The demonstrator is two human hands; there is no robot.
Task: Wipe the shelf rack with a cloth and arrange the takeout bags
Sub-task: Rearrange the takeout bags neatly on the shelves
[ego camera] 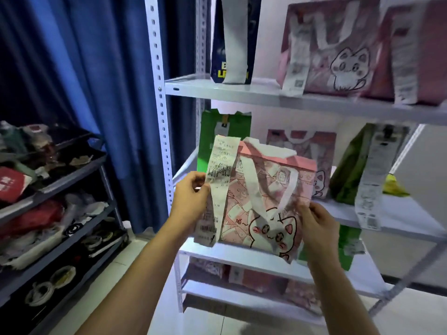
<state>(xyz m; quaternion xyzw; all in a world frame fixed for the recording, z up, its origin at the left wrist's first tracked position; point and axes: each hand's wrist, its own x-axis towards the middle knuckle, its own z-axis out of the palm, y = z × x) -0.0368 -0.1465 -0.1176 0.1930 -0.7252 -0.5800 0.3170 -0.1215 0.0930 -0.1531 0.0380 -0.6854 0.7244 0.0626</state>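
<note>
Before a white shelf rack, a person holds a pink cat-print takeout bag upright in front of the middle tiers, its base just above a lower shelf edge. The left hand grips the bag's left side where a long receipt hangs, fingers curled round bag and paper; the right hand pinches the right edge. Setting it down well likely means keeping it level, easing the base onto bare shelf and leaving the receipt facing out, unfolded. Behind it stand a green bag and another pink bag; farther up, a dark bag and more pink ones sit on the upper shelf. No cloth is in view.
</note>
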